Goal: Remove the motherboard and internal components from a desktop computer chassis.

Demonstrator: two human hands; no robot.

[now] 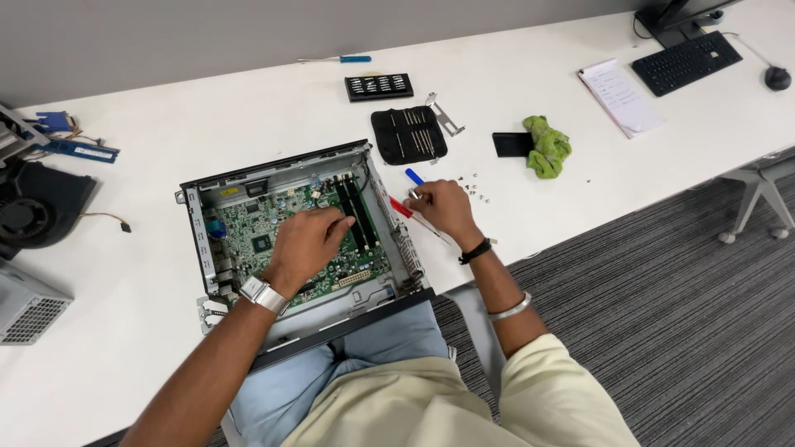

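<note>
One open computer case (294, 310) lies at the near edge of the white surface (149, 331), partly over the person's lap. Inside it: one green motherboard (248, 236) and two dark memory slots (358, 211) running side by side along its right part.

Left hand (305, 242) rests palm-down on the motherboard, fingers (335, 225) together and bent, tips touching the board just beside the memory slots; holding nothing that shows. One watch on that wrist.

Right hand (445, 209) sits on the surface just right of the case, fingers curled narrow around one small screwdriver (412, 184) with a blue end poking out above the knuckles. One red-handled tool (401, 207) lies between that hand and the case wall. One dark band and one metal bangle on the right arm.

Just past the right hand: a loose scatter of small screws (474, 189), too small to count.

Further out: one black tool pouch (409, 134), open flat, holding a row of thin metal drivers; number unclear. One metal bracket (445, 117) touching its right edge. One black flat block (513, 144) beside one green cloth (546, 146).

Beyond: one black bit tray (378, 86) filled with one row of bits. One blue-handled screwdriver (339, 59) near the wall.

Far right: one notepad (619, 97), one black keyboard (686, 62), one mouse (777, 78).

Far left: one fan unit (37, 211), one memory stick (81, 150).
</note>
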